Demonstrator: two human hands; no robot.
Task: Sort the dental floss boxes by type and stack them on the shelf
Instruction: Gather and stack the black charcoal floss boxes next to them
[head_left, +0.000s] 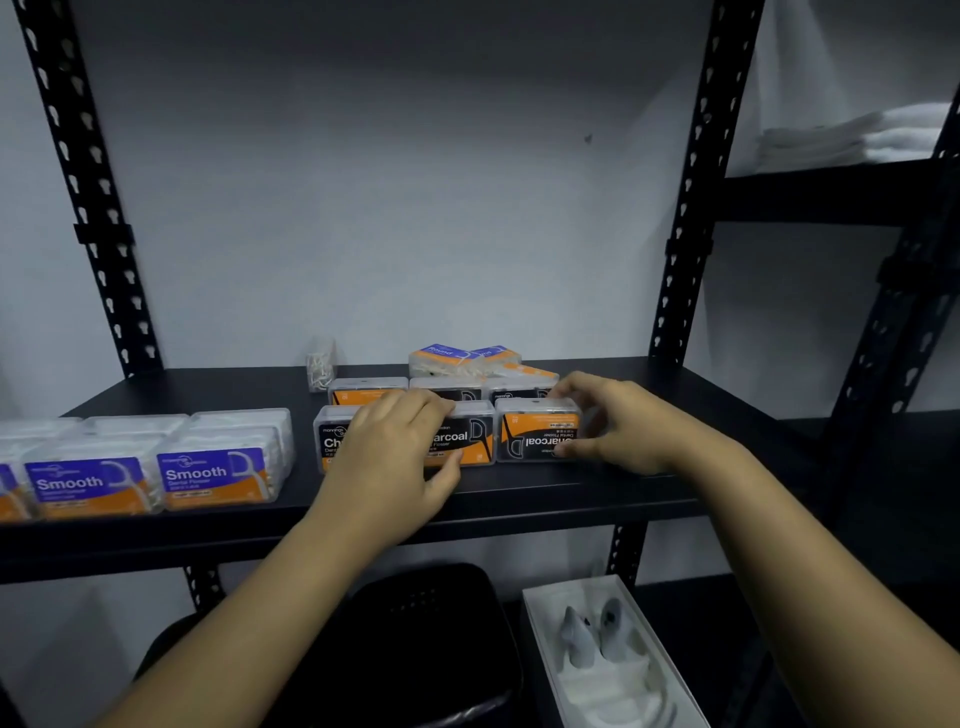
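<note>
On the black shelf (519, 496), black-and-orange Charcoal floss boxes stand in two rows at the middle. My left hand (395, 457) lies over the front Charcoal boxes (457, 439), fingers curled on their tops. My right hand (618, 423) grips the rightmost front Charcoal box (537, 434), whose label is upside down. Blue-and-orange Smooth boxes (213, 475) stand grouped at the left. Blue Round boxes (457, 358) lie piled at the back.
A small clear container of white picks (320, 364) stands behind the Charcoal rows. Black perforated uprights (685, 208) flank the bay. Below the shelf sit a dark round object (431, 639) and an open white box (602, 660). Folded white towels (852, 137) lie on the right shelf.
</note>
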